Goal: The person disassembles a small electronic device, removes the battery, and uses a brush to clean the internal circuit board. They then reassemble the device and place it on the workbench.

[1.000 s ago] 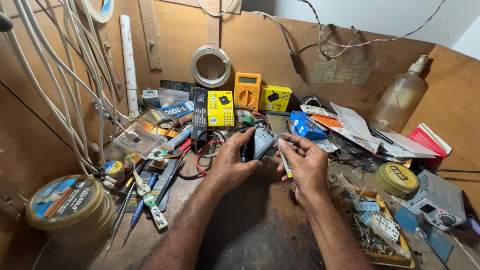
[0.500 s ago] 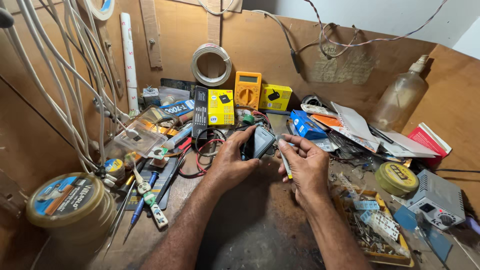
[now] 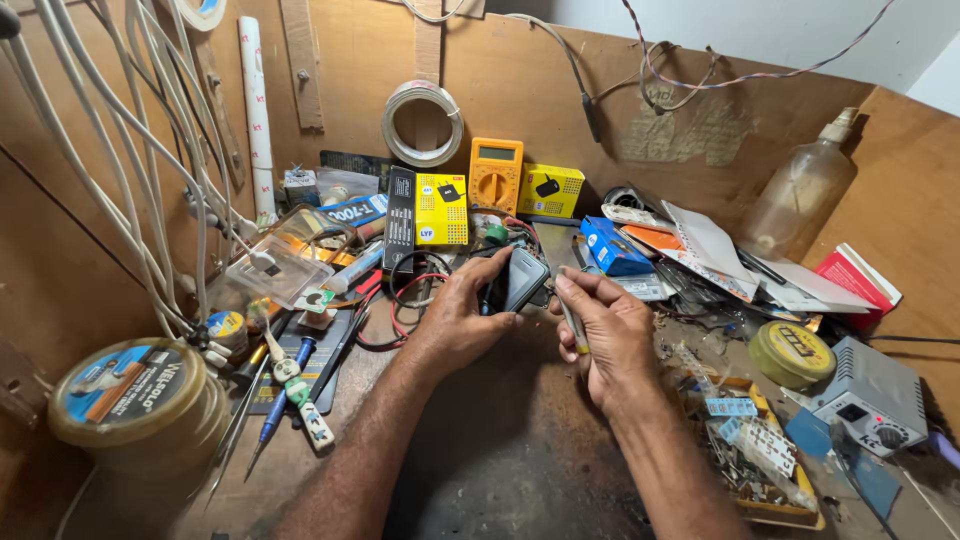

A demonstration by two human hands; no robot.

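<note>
Both hands meet at frame centre: left hand (image 3: 455,320) grips a small dark adapter (image 3: 522,278), long axis tilted upper right. Right hand (image 3: 605,330) pinches a thin metal tool (image 3: 573,328), tip up toward adapter.

Bench (image 3: 520,470) is worn matt wood, scuffed and dark in the middle of the frame. The little dark box (image 3: 523,277) in the left hand (image 3: 462,318) looks like smooth, slightly glossy plastic. Yellow meter (image 3: 495,175) at upper centre is matt plastic, the bottle (image 3: 803,190) at upper right cloudy plastic, and the tin (image 3: 140,400) at lower left has a shiny paper label.
</note>
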